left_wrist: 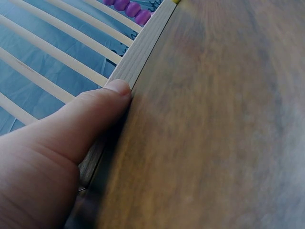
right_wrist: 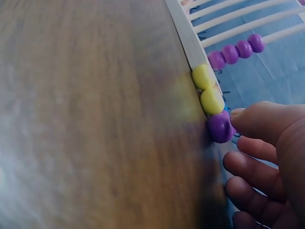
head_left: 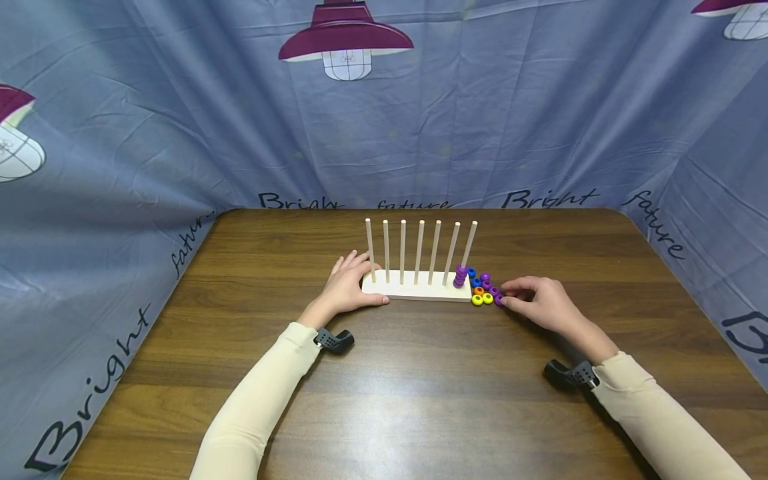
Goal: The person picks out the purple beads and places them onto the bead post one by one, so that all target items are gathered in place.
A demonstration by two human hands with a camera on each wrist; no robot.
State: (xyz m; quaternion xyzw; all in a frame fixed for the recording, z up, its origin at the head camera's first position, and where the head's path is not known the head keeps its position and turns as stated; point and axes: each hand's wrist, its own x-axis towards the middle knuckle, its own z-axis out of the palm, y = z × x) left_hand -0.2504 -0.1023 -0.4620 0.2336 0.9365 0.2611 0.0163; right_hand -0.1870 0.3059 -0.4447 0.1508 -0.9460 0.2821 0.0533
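Note:
A pale wooden peg board point(head_left: 414, 288) stands on the table with several upright pegs. My left hand point(head_left: 346, 287) grips its left end. The left thumb point(left_wrist: 102, 102) lies along the front edge, and the other fingers reach behind the board. Several purple beads point(head_left: 460, 277) are stacked on the rightmost peg. Beside the board's right end lies a cluster of loose beads: yellow point(head_left: 487, 299), orange point(head_left: 479, 291), blue point(head_left: 471, 273) and purple. My right hand point(head_left: 540, 303) is at this cluster, its thumb tip at a purple bead point(right_wrist: 220, 128), fingers loosely bent and apart from the thumb.
The brown wooden table point(head_left: 408, 393) extends around the board on every side. A blue curtain point(head_left: 384, 133) with printed lamps and lettering hangs behind and beside it. Each wrist wears a dark camera strap point(head_left: 336, 341).

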